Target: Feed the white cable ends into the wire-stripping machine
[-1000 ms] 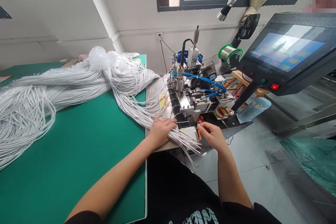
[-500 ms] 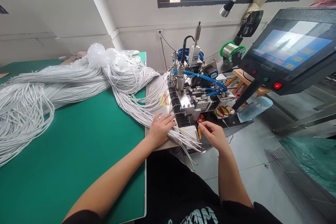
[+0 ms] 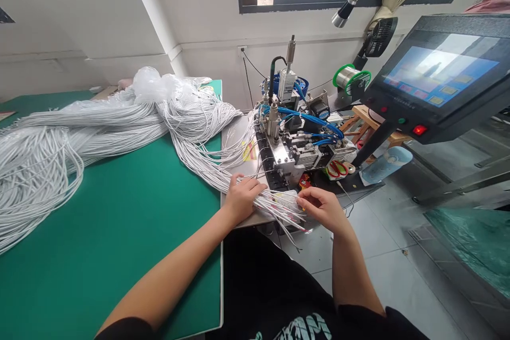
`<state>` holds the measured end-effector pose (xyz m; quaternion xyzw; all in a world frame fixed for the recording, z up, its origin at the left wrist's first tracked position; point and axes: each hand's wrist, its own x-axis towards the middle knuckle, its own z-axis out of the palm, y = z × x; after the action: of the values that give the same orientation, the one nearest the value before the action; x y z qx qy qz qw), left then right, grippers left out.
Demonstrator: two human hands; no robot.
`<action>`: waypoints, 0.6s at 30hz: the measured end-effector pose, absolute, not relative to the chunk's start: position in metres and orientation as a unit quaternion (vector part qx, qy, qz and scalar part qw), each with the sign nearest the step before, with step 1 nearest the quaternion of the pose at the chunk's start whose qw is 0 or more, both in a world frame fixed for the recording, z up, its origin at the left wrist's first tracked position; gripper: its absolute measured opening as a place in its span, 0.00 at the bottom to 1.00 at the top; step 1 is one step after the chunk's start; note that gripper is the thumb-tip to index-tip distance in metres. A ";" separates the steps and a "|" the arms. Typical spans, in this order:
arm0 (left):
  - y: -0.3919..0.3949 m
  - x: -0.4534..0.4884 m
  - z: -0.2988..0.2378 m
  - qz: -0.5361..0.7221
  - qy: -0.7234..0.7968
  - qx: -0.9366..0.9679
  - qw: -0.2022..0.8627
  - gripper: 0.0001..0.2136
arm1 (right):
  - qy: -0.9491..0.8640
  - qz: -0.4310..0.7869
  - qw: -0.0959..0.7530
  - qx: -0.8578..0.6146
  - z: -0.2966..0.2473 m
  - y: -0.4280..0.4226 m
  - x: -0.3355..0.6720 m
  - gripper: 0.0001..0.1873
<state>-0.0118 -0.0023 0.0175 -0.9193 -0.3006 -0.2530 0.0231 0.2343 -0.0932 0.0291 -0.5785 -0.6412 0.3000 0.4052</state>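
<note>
A long bundle of thin white wires (image 3: 119,122) runs across the green table (image 3: 119,234) and ends at the metal plate in front of a small machine (image 3: 297,138). My left hand (image 3: 243,196) rests on the wire ends there, fingers curled over them. My right hand (image 3: 322,207) is just right of the loose ends, its thumb and fingers pinched on the tip of one wire (image 3: 287,197). The stripped wire tips (image 3: 292,218) fan out between the two hands, over the plate's front edge.
A touchscreen panel (image 3: 438,74) with a red button stands at the right. A green spool of solder wire (image 3: 350,77), a lamp arm and a small fan are behind the machine. Red-handled scissors (image 3: 337,170) lie beside the machine. Clear plastic bags sit on the wires at the back.
My right hand has shifted left toward the wire ends and closed on one wire. My left hand has stayed on the bundle. The machine's upright head has moved slightly left.
</note>
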 end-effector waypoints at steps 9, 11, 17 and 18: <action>-0.002 -0.015 0.017 -0.280 -0.279 -0.918 0.004 0.17 | -0.544 0.262 0.511 -0.612 0.015 -0.078 0.224 0.17; -0.001 -0.016 0.016 -0.283 -0.270 -0.920 0.002 0.14 | -0.525 0.261 0.542 -0.602 0.016 -0.073 0.218 0.17; 0.000 -0.016 0.013 -0.272 -0.257 -0.927 0.004 0.12 | -0.500 0.310 0.582 -0.561 0.018 -0.061 0.206 0.17; 0.000 -0.016 0.013 -0.271 -0.259 -0.927 0.007 0.12 | -0.499 0.320 0.585 -0.553 0.018 -0.059 0.206 0.16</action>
<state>-0.0161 -0.0003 0.0133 -0.9272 -0.2587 -0.2707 0.0068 0.2060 -0.0590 0.0176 -0.5529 -0.4995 0.3201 0.5851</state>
